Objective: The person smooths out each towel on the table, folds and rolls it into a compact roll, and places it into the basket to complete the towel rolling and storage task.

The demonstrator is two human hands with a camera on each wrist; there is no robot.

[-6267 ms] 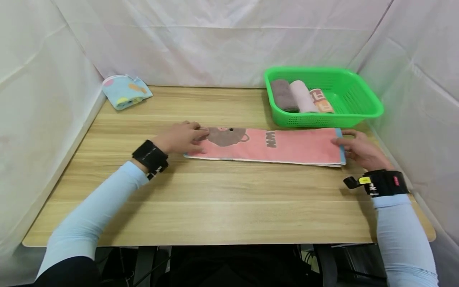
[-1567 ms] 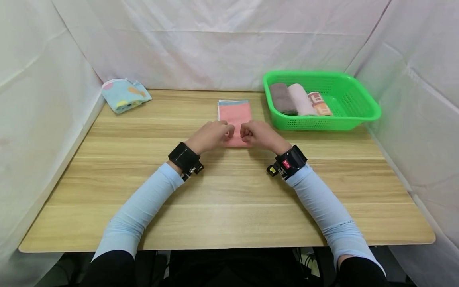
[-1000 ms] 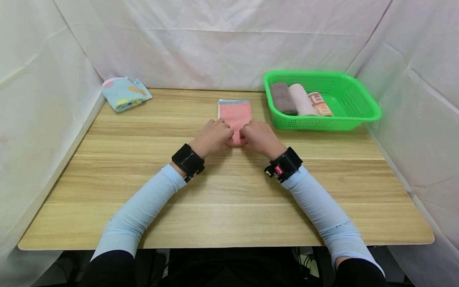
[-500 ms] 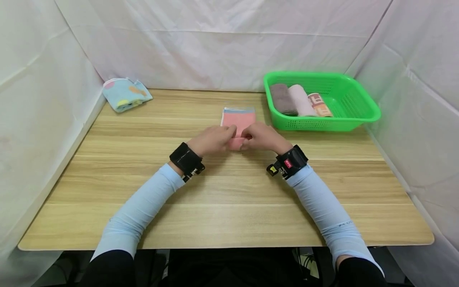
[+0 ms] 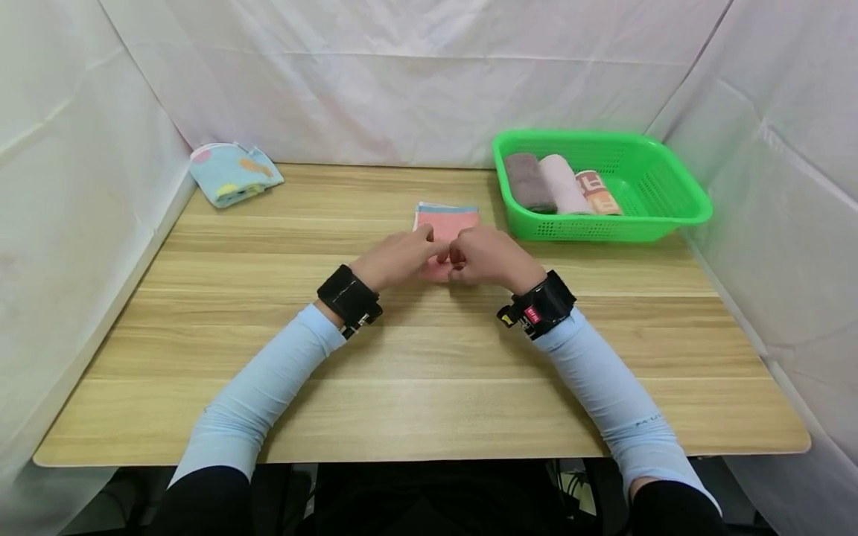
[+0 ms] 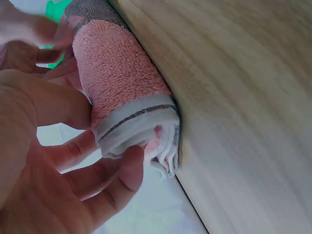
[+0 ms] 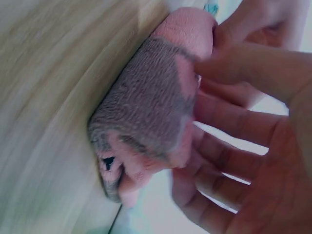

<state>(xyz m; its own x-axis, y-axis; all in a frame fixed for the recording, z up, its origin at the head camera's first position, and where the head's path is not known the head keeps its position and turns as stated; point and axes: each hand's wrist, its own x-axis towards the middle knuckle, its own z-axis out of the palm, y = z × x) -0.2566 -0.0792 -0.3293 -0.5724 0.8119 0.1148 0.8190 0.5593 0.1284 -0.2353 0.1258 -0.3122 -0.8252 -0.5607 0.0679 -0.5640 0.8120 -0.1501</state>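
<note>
A pink towel (image 5: 447,220) with a light blue edge lies folded on the table, its near end turned into a thick roll. In the left wrist view, the roll (image 6: 124,73) shows pink terry and a white hem at its end. My left hand (image 5: 397,259) grips the roll's left part, thumb and fingers bent about it. On the other side, my right hand (image 5: 494,257) holds the right part, where the right wrist view has the grey printed patch (image 7: 146,92) facing out. Both hands nearly meet over the roll and cover much of it.
A green basket (image 5: 610,229) stands at the back right, holding a grey rolled towel (image 5: 529,184), a pale pink one (image 5: 565,184) and a brown and orange one (image 5: 599,193). At the back left lies a folded light blue towel (image 5: 234,175). White curtains border the table.
Earlier the pink towel lay as a long strip with a hand at each end; it was then folded shorter. Over the last second, its near end has been rolled up, away from the body.
</note>
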